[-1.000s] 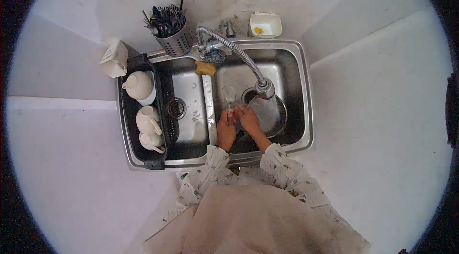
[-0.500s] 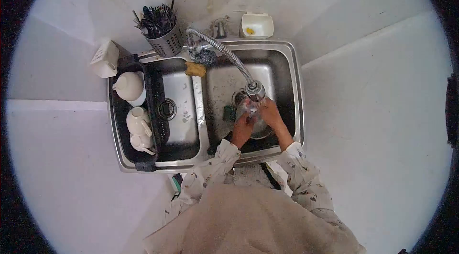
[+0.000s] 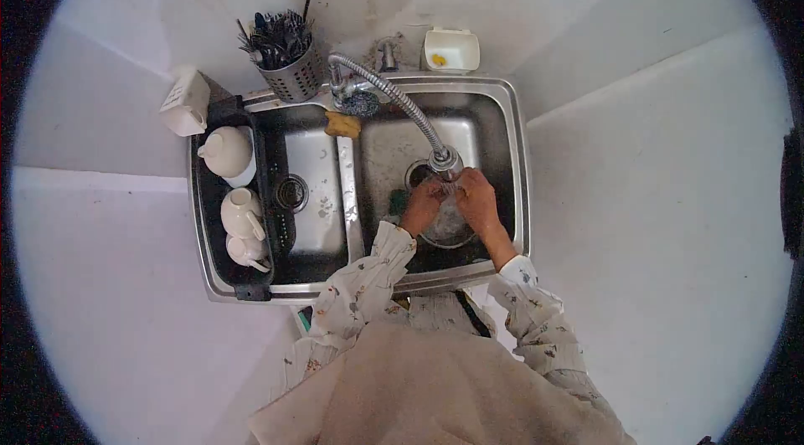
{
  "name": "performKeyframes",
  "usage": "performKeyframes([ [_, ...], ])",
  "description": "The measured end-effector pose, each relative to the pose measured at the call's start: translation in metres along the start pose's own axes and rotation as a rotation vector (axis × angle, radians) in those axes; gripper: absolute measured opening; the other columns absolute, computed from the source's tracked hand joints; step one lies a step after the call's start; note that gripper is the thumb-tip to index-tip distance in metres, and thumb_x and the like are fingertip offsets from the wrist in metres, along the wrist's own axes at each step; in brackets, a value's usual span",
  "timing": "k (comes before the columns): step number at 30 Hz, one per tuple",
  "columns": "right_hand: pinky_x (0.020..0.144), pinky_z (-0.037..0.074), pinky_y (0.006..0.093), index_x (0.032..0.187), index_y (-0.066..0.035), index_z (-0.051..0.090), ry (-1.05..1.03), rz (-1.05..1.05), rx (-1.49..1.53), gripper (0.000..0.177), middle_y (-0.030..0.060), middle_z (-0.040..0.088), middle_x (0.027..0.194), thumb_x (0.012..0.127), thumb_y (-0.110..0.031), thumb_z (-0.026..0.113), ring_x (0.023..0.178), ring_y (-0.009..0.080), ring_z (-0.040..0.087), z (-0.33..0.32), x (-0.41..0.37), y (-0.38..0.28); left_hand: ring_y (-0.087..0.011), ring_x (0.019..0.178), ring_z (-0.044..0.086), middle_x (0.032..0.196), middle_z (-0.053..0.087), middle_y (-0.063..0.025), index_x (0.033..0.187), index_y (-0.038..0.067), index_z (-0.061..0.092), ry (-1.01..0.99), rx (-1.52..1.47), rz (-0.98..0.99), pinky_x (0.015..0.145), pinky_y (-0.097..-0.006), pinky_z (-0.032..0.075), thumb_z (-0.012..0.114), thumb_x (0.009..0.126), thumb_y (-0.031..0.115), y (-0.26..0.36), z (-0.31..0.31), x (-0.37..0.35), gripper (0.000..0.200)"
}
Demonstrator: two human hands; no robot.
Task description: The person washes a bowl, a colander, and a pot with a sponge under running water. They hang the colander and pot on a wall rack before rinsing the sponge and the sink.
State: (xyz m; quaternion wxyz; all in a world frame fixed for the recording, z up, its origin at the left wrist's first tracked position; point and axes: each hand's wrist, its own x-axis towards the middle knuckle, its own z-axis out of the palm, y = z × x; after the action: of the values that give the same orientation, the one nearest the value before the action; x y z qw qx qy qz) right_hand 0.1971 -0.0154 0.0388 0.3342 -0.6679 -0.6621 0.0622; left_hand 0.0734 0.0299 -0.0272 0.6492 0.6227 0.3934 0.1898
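Right of frame centre, beneath the tap head [image 3: 445,162]: left hand [image 3: 423,200] and right hand [image 3: 476,195], fingers curled, near each other; whether they grip anything, cannot tell. Just below in frame: round dish [image 3: 450,232], probably stiff, wet-slippery; best held by opposite rims.

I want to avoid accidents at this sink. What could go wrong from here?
The left hand and right hand are close under the faucet head, so they might bump it. The yellowish sponge sits on the divider and could slip off. The crowded cutlery holder might tip if knocked.
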Motion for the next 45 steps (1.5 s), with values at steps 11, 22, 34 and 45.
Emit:
performKeyframes([
  [11, 0.066, 0.05, 0.0344, 0.098, -0.007, 0.061, -0.031, -0.187, -0.061, 0.025, 0.0109, 0.063, 0.092, 0.075, 0.0, 0.055, 0.078, 0.0267, 0.062, -0.028, 0.003, -0.102, -0.0328, 0.087, 0.057, 0.096, 0.062, -0.0118, 0.097, 0.005, 0.062, 0.085, 0.214, 0.303, 0.082, -0.0405, 0.043, 0.055, 0.081, 0.008, -0.06, -0.024, -0.022, 0.017],
  [22, 0.071, 0.048, 0.037, 0.096, -0.004, 0.059, 0.393, -0.467, 0.085, 0.018, 0.014, 0.06, 0.089, 0.079, -0.006, 0.054, 0.08, 0.0298, 0.058, 0.009, 0.238, -0.229, -0.0322, 0.088, 0.057, 0.102, 0.055, -0.014, 0.106, 0.009, 0.055, 0.227, 0.31, 0.287, 0.077, -0.0407, 0.045, 0.055, 0.085, 0.022, -0.052, -0.046, -0.085, 0.024],
  [34, 0.08, 0.043, 0.0396, 0.103, -0.003, 0.058, 0.19, -0.351, 0.018, 0.023, 0.016, 0.06, 0.092, 0.081, -0.01, 0.054, 0.09, 0.0316, 0.055, 0.057, 0.241, -0.224, -0.0335, 0.087, 0.058, 0.095, 0.058, -0.0186, 0.107, 0.005, 0.056, 0.113, 0.26, 0.127, 0.076, -0.0412, 0.046, 0.052, 0.082, 0.011, -0.072, -0.073, -0.095, 0.026],
  [45, 0.06, 0.047, 0.0329, 0.095, -0.005, 0.062, -0.327, 0.48, 0.08, 0.016, 0.0136, 0.063, 0.073, 0.086, -0.011, 0.05, 0.064, 0.0251, 0.062, 0.031, -0.075, -0.056, -0.0339, 0.069, 0.062, 0.072, 0.062, -0.0183, 0.104, -0.001, 0.052, -0.426, 0.817, -0.339, 0.058, -0.0445, 0.049, 0.062, 0.076, 0.026, -0.09, -0.022, -0.091, 0.04],
])
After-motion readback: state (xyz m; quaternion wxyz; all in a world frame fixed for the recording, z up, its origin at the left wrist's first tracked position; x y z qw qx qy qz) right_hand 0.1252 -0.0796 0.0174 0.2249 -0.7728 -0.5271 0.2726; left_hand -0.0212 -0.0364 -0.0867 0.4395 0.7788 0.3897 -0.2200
